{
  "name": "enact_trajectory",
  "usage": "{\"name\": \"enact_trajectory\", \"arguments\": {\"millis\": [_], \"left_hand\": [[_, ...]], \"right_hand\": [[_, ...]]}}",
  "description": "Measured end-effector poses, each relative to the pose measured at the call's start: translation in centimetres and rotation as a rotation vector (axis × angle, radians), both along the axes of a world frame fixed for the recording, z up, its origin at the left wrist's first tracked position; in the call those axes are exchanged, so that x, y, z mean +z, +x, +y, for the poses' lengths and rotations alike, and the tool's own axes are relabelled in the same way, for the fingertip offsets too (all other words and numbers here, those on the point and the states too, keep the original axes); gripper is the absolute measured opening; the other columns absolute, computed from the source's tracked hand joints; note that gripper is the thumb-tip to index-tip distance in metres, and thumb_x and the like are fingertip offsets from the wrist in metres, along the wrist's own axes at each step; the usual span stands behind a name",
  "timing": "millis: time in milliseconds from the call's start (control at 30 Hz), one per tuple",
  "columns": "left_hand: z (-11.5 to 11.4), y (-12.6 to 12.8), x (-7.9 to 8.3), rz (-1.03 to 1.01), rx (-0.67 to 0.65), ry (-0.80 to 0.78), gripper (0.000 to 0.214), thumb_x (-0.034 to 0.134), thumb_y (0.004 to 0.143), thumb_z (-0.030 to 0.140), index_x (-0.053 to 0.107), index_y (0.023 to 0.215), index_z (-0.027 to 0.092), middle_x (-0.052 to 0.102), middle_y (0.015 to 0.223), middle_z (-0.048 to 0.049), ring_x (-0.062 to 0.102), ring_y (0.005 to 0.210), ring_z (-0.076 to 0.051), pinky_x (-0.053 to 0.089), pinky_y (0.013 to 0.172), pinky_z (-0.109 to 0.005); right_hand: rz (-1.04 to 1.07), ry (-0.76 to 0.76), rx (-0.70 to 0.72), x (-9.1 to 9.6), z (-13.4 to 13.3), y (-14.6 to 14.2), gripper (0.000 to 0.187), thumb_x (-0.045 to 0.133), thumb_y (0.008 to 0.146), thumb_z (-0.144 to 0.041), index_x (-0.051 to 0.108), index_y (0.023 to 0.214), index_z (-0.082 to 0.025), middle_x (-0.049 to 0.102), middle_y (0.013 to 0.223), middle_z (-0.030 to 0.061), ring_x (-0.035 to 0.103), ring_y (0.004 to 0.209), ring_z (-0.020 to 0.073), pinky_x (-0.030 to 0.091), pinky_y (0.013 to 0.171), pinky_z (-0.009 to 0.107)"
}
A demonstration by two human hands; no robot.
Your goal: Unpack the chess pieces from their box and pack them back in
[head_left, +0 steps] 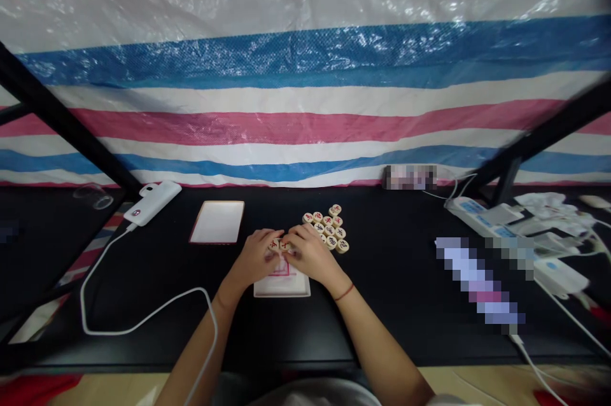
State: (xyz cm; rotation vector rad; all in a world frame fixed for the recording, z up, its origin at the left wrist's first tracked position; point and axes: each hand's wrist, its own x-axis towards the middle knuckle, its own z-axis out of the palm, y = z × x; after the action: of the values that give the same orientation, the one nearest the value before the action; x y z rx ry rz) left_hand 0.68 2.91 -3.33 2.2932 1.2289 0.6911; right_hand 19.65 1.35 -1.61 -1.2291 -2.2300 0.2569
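Both hands meet over the white box (pixel 281 285) at the table's near edge. Left hand (pixel 258 256) and right hand (pixel 310 254) pinch a short row of round pieces (pixel 279 244) between the fingertips, row running left to right. Loose pile (pixel 329 228) lies just beyond the right hand, nearer it than the left. Lid (pixel 217 223) apart, far-left.

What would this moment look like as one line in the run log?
left hand: on round game pieces | right hand: on same pieces | under hands: white box | beside: loose pile of pieces | surface: black table
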Motion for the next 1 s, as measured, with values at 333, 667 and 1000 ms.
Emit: {"name": "enact_trajectory", "arguments": {"millis": [333, 667, 1000], "left_hand": [[0.1, 0.0, -0.3, 0.068, -0.001, 0.01, 0.046, 0.06, 0.08, 0.024, 0.057, 0.125, 0.024, 0.063, 0.115, -0.0058, 0.057, 0.105, -0.023, 0.043, 0.095, -0.038], [-0.1, 0.3, -0.5, 0.108, 0.046, 0.05, 0.03, 0.058, 0.086, 0.032, 0.065, 0.115, 0.027, 0.066, 0.108, -0.0042, 0.06, 0.099, -0.021, 0.044, 0.09, -0.036], [0.0, 0.3, -0.4, 0.1, 0.036, 0.058, 0.029, 0.059, 0.086, 0.032, 0.066, 0.114, 0.027, 0.067, 0.107, -0.0038, 0.06, 0.099, -0.022, 0.045, 0.089, -0.037]], "right_hand": [[0.015, 0.012, -0.018, 0.3, -0.3, -0.3, 0.008, 0.065, 0.079, -0.017, 0.063, 0.086, -0.021, 0.062, 0.089, 0.0063, 0.053, 0.087, 0.0234, 0.045, 0.081, 0.038], [0.497, 0.23, -0.508, 0.8, 1.1, 5.0, 0.019, 0.048, 0.089, -0.029, 0.064, 0.087, -0.019, 0.066, 0.077, 0.0035, 0.059, 0.065, 0.0151, 0.048, 0.067, 0.028], [-0.122, -0.336, -0.865, 3.3, 6.2, 8.5, 0.036, 0.05, 0.09, -0.041, 0.062, 0.116, -0.02, 0.07, 0.096, 0.0111, 0.066, 0.091, 0.0258, 0.046, 0.076, 0.032]]}}
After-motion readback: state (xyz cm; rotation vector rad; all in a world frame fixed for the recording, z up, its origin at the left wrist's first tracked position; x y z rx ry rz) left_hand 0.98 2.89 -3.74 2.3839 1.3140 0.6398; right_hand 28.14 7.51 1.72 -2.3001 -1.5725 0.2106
